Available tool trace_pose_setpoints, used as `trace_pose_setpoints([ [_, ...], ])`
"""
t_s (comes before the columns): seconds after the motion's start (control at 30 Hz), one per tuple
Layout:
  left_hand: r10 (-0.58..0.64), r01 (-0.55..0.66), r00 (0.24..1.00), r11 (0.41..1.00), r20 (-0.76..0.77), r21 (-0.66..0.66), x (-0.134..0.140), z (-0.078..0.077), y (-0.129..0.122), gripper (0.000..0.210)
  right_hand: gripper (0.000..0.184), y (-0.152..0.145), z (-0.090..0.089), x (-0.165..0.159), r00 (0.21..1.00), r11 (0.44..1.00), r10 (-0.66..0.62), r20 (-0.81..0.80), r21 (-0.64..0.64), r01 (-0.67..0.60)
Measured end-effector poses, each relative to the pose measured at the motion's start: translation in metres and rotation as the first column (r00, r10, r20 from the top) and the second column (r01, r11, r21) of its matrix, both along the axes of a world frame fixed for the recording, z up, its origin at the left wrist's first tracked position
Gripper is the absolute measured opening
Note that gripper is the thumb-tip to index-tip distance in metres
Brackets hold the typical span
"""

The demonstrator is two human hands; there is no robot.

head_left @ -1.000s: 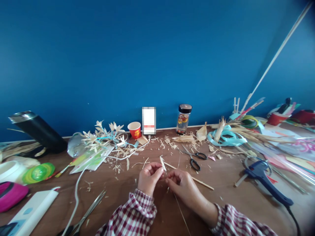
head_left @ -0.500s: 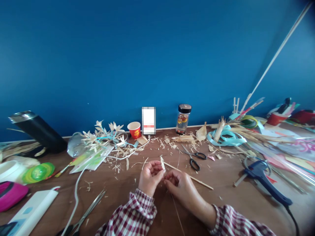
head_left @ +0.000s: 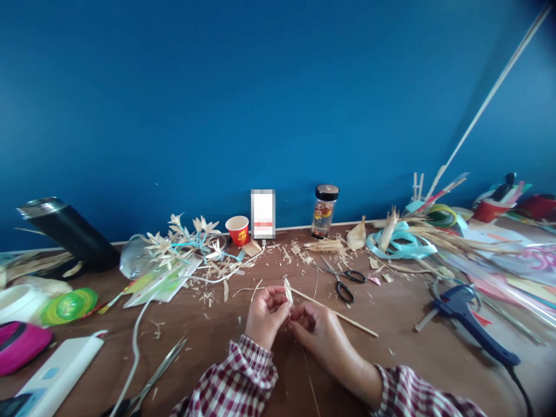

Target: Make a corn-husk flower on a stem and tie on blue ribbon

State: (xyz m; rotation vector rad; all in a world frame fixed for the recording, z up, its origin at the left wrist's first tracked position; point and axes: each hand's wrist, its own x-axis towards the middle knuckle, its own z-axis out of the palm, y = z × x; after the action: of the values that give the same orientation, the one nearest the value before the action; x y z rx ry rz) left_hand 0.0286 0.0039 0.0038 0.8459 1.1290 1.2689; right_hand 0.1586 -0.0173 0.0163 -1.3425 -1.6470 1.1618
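Observation:
Between the thumb and fingers of my left hand [head_left: 268,313] is a small pale strip of corn husk [head_left: 288,289], its pointed tip sticking up. My right hand [head_left: 319,330] is pinched close against the left fingertips, at the lower end of the strip. Below it, a fine thread [head_left: 310,376] trails toward the table's front edge; its upper end is hidden by the fingers. Just beyond my hands a thin wooden stick [head_left: 347,318] lies slantwise on the table. Black-handled scissors [head_left: 343,284] rest farther back.
A blue glue gun [head_left: 473,324] lies at right, near light-blue ribbon [head_left: 402,246]. Husk flowers [head_left: 186,237], a red paper cup [head_left: 237,231] and a lidded glass jar [head_left: 324,214] stand toward the wall. More scissors [head_left: 158,370] and a power strip [head_left: 61,370] are at left.
Both hands stay together at the husk strip. The right fingertips shift very slightly; nothing is let go.

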Motion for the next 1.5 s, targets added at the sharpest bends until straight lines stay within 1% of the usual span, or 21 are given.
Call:
trace_pose_setpoints([
  [0.23, -0.022, 0.025, 0.998, 0.999, -0.065, 0.040, -0.001, -0.001, 0.000, 0.034, 0.008, 0.002, -0.002, -0.001, 0.999, 0.999, -0.013, 0.039, 0.031, 0.012],
  [0.4, -0.006, 0.008, 0.998, 0.999, -0.057, 0.033, -0.001, -0.004, 0.001, 0.035, 0.005, 0.002, -0.002, -0.001, 0.998, 0.999, -0.013, 0.061, 0.045, 0.010],
  [0.5, 0.001, -0.001, 1.000, 1.000, 0.009, 0.012, -0.002, -0.006, 0.001, 0.037, 0.005, 0.002, -0.001, -0.001, 0.999, 1.000, -0.004, 0.034, 0.027, 0.003],
  [0.63, 0.033, -0.024, 0.993, 0.997, 0.115, -0.079, -0.005, -0.005, 0.004, 0.041, 0.012, 0.002, 0.000, 0.003, 0.998, 0.999, 0.050, -0.025, -0.007, -0.050],
  [0.7, 0.056, -0.035, 0.980, 0.993, 0.192, -0.112, -0.005, -0.003, 0.005, 0.042, 0.017, 0.003, 0.001, 0.007, 0.999, 0.999, 0.042, -0.013, 0.031, -0.042],
  [0.77, 0.064, -0.030, 0.960, 0.991, 0.273, -0.127, -0.004, -0.001, 0.004, 0.043, 0.021, 0.007, 0.002, 0.013, 1.000, 0.995, -0.005, 0.004, 0.099, 0.005],
  [0.83, 0.048, 0.004, 0.944, 0.988, 0.328, -0.156, -0.001, 0.002, 0.002, 0.044, 0.021, 0.012, 0.003, 0.018, 0.999, 0.991, -0.028, -0.034, 0.130, 0.033],
  [0.9, 0.019, 0.051, 0.934, 0.981, 0.356, -0.187, 0.003, 0.004, -0.002, 0.044, 0.018, 0.017, 0.003, 0.022, 0.991, 0.998, 0.008, -0.131, 0.070, 0.001],
  [1.0, -0.035, 0.121, 0.926, 0.971, 0.375, -0.206, 0.007, 0.006, -0.006, 0.044, 0.020, 0.020, 0.003, 0.023, 0.960, 0.993, 0.061, -0.273, -0.078, -0.085],
  [1.1, -0.069, 0.161, 0.927, 0.960, 0.369, -0.227, 0.008, 0.007, -0.007, 0.047, 0.019, 0.021, 0.004, 0.023, 0.935, 0.982, 0.061, -0.349, -0.148, -0.119],
  [1.23, -0.088, 0.184, 0.931, 0.952, 0.354, -0.246, 0.009, 0.005, -0.008, 0.049, 0.018, 0.021, 0.003, 0.023, 0.922, 0.979, 0.038, -0.386, -0.169, -0.112],
  [1.33, -0.075, 0.172, 0.935, 0.950, 0.348, -0.260, 0.010, 0.006, -0.009, 0.050, 0.017, 0.021, 0.003, 0.024, 0.938, 0.984, 0.034, -0.345, -0.152, -0.092],
  [1.5, -0.050, 0.153, 0.936, 0.949, 0.347, -0.276, 0.013, 0.008, -0.010, 0.050, 0.016, 0.020, 0.006, 0.023, 0.962, 0.996, 0.014, -0.273, -0.084, -0.038],
])
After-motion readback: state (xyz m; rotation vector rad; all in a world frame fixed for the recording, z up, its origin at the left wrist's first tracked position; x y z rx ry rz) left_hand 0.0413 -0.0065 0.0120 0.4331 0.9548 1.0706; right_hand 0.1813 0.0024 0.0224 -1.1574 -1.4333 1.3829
